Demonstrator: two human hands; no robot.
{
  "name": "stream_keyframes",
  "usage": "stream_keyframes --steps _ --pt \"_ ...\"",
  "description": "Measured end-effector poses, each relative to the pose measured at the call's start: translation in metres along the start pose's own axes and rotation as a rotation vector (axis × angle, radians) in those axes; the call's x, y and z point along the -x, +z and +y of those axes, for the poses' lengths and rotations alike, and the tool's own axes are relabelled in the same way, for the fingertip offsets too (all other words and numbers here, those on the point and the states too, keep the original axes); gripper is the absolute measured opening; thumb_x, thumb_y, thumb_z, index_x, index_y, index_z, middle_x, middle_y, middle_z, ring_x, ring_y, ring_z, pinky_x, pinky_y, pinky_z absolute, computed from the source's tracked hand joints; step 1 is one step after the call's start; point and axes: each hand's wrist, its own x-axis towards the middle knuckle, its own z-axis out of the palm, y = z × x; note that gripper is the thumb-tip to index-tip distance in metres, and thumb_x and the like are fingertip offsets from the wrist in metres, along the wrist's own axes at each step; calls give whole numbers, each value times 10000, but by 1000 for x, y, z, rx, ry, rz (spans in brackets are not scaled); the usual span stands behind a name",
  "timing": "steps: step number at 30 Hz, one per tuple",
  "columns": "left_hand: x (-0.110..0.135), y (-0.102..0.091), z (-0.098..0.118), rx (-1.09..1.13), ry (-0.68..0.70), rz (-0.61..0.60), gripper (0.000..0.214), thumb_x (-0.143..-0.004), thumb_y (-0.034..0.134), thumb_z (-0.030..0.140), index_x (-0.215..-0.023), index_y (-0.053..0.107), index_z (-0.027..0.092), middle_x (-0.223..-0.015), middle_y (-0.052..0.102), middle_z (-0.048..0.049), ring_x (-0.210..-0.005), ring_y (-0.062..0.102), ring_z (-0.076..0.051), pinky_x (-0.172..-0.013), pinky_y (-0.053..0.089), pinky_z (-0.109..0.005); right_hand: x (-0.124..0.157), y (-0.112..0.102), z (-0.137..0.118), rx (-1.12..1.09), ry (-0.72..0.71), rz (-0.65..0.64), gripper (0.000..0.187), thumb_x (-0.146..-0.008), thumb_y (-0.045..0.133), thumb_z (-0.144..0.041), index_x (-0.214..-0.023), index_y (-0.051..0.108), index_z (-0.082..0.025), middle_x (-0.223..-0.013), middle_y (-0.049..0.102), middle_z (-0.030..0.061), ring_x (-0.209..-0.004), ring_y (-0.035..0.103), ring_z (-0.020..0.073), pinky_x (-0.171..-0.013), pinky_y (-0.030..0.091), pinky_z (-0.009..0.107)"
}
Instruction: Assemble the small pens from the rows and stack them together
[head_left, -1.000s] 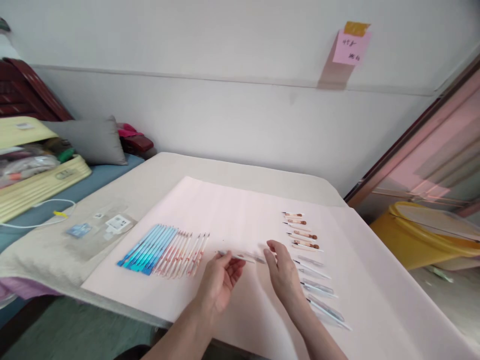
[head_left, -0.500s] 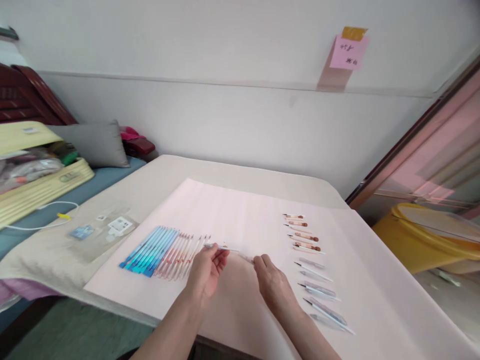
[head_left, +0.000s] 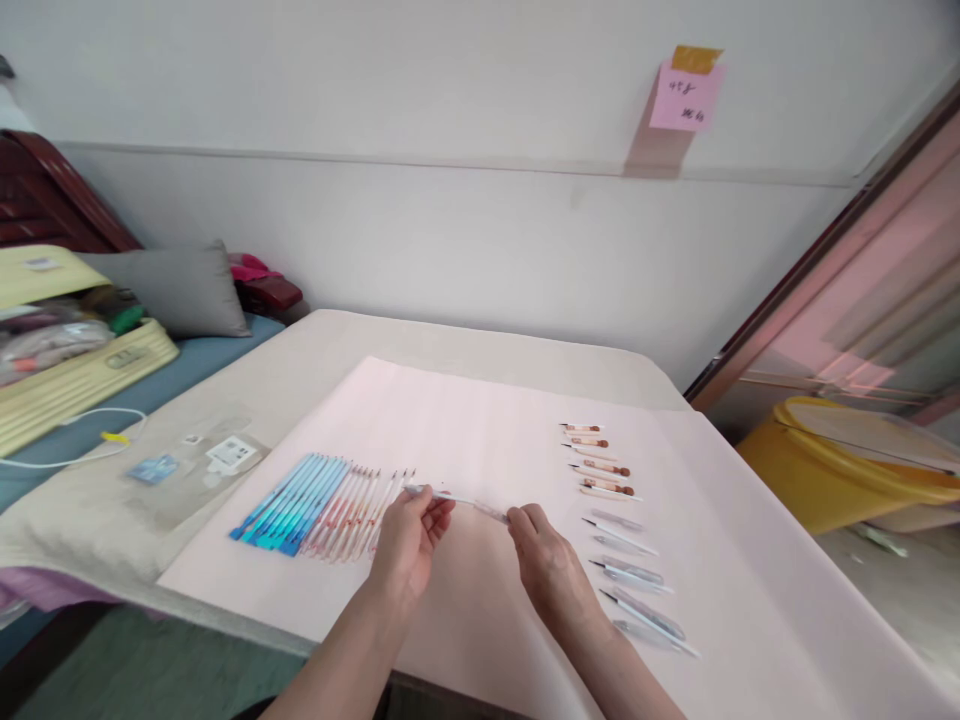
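My left hand (head_left: 409, 540) and my right hand (head_left: 546, 562) pinch the two ends of a thin clear pen (head_left: 459, 500) held just above a pale pink sheet (head_left: 465, 430). The pen's left end sits beside a row of several blue and red-and-white pens (head_left: 322, 492) lying side by side on the sheet. To the right of my right hand lie several clear pen caps (head_left: 630, 580) and, farther back, several brown-topped caps (head_left: 600, 465) in a column.
The pink sheet covers a beige table (head_left: 480, 345) against a white wall. A clear packet with labels (head_left: 202, 460) lies at the table's left. A yellow case (head_left: 75, 370) and grey cushion (head_left: 180, 290) sit left; a yellow bin (head_left: 847, 470) stands right.
Both hands moved left with the clear pen toward the row of pens. My left hand closed from a loose cupped pose into a pinch on the pen's end.
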Motion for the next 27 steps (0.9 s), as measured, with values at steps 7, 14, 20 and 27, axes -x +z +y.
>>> stream_keyframes --steps 7,14,20,27 --pt "4 3 -5 -168 11 -93 211 -703 662 316 -811 567 162 -855 653 -78 -747 624 -149 -624 459 -237 1 -4 -4 -153 -39 59 257 -840 341 -58 -965 532 -177 -875 517 49 -692 526 127 -585 406 212" --pt "9 5 -11 -210 -16 -101 252 -692 664 361 -819 562 170 -900 661 -85 -765 619 -156 -667 441 -264 2 -2 -4 -289 -47 147 265 -868 343 -110 -982 564 -197 -857 541 51 -703 549 125 -597 435 206" --pt "12 7 -9 -208 -6 -124 272 -682 671 376 -825 571 167 -904 659 -90 -780 614 -161 -684 435 -271 0 -4 -4 -396 16 134 248 -883 346 -144 -934 585 -181 -823 543 47 -690 553 123 -611 438 209" --pt "11 8 -9 -215 4 -141 295 -671 676 399 -829 580 169 -939 662 -96 -794 615 -165 -694 431 -275 -1 -9 -6 -453 56 89 261 -885 356 -187 -891 617 -183 -797 541 43 -675 542 126 -617 425 223"
